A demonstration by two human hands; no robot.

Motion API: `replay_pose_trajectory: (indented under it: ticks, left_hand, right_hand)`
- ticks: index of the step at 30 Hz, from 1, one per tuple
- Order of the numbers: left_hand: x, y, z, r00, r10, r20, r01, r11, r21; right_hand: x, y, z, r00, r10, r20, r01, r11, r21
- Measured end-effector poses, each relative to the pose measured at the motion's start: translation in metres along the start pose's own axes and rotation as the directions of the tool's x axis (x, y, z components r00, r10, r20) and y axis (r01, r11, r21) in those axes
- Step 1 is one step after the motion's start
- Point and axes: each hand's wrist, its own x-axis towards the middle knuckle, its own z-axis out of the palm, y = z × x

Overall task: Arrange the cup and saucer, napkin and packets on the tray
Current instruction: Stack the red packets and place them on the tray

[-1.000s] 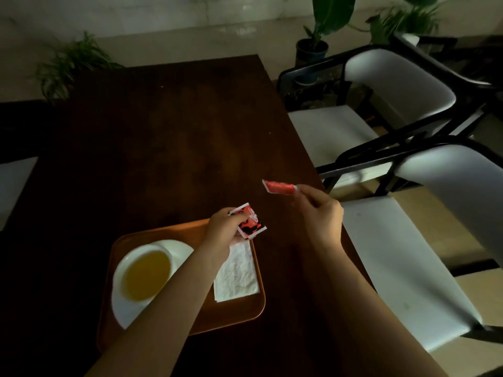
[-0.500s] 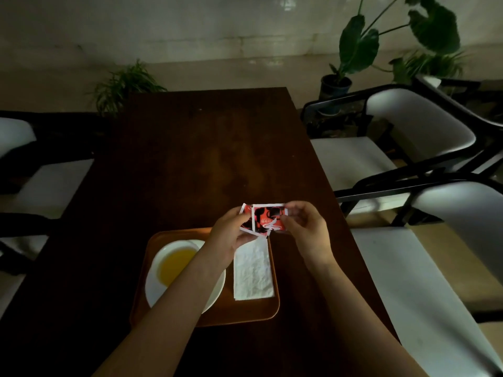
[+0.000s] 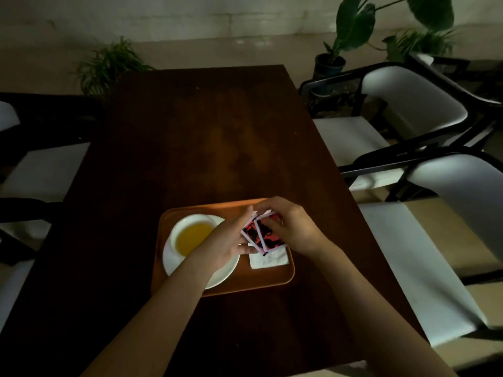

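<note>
An orange tray (image 3: 245, 287) lies on the dark wooden table (image 3: 206, 137). On its left part a white cup (image 3: 190, 235) of yellow liquid stands on a white saucer (image 3: 226, 270). A white napkin (image 3: 269, 258) lies on the tray's right part. Both hands hold red, black and white packets (image 3: 261, 235) together over the napkin. My left hand (image 3: 231, 240) grips them from the left, over the saucer's right rim. My right hand (image 3: 291, 227) grips them from the right and far side. The far half of the napkin is hidden by the packets.
Two white chairs with black frames (image 3: 408, 110) stand along the table's right side, and white seats (image 3: 40, 170) along the left. Potted plants (image 3: 351, 31) stand on the floor beyond the table's far end.
My right hand brought its packet leftward to the one in my left hand. Both hands then lowered the packets together from above the tray's far edge to just over the napkin.
</note>
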Motion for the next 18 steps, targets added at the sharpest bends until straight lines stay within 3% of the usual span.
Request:
replay_pose_trajectory:
  ticks: [3,7,9,11,14,18]
  left_hand:
    - [-0.009,-0.003,-0.008,0.993,0.008,0.119,-0.018,0.996,0.083]
    - [-0.012,-0.014,-0.017,0.972,-0.013,0.235,-0.001,0.998,0.058]
    - [-0.013,-0.021,-0.021,0.958,-0.008,0.286,0.017,1.000,-0.026]
    - [-0.015,-0.030,-0.022,0.952,-0.006,0.306,0.030,0.997,-0.076]
    - [-0.018,-0.041,-0.013,0.977,-0.030,0.213,0.058,0.990,-0.128]
    - [-0.015,-0.055,0.004,1.000,-0.020,-0.021,0.014,0.972,-0.233]
  right_hand:
    - [0.000,-0.007,0.011,0.992,-0.078,0.099,0.089,0.990,-0.106]
    - [-0.009,-0.003,0.020,0.997,-0.057,0.046,0.066,0.968,-0.242]
    - [-0.018,0.002,0.023,0.999,0.019,-0.026,-0.023,0.984,-0.177]
    - [-0.029,0.003,0.027,0.973,0.210,-0.095,-0.210,0.978,0.007]
    - [-0.045,0.009,0.032,0.862,0.476,-0.176,-0.438,0.872,0.218]
    - [-0.067,0.018,0.037,0.836,0.547,-0.040,-0.529,0.823,0.208]
